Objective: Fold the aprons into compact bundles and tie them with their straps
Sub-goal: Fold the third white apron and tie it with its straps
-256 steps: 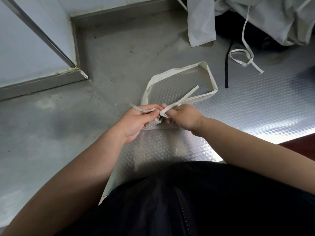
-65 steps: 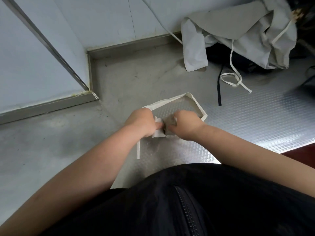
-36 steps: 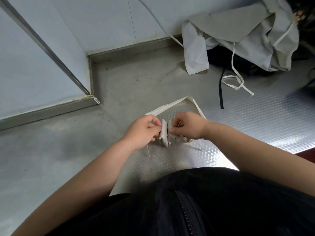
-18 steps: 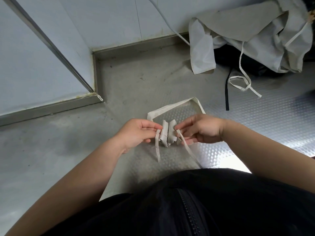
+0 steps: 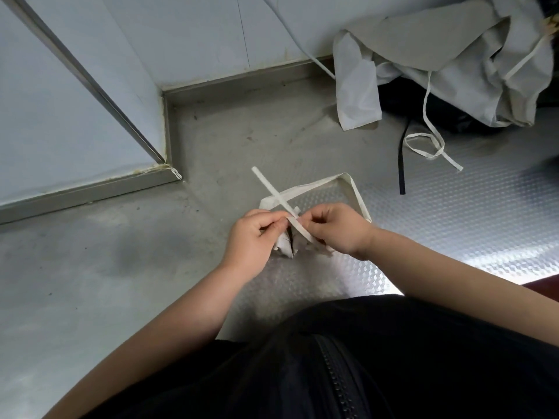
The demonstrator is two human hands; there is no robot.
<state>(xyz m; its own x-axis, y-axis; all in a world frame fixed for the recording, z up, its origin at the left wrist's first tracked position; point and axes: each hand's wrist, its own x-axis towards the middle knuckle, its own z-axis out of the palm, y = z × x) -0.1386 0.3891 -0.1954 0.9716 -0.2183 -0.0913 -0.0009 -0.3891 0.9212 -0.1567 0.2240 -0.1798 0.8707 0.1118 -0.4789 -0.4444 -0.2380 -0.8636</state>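
A: Bundle position?
B: Rolled apron bundle (image 5: 286,248) on desk (image 5: 453,225), between both hands.
A: Grip state?
B: Left grip (image 5: 254,234) and right grip (image 5: 335,229) both pinching the strap (image 5: 271,188) over the bundle.

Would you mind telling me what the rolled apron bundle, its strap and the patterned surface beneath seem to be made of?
The apron bundle looks like thin woven cloth, off-white and matte: it creases and rolls tightly. The strap seems flat tape of the same fabric. The surface is probably embossed stainless steel: shiny, finely patterned.
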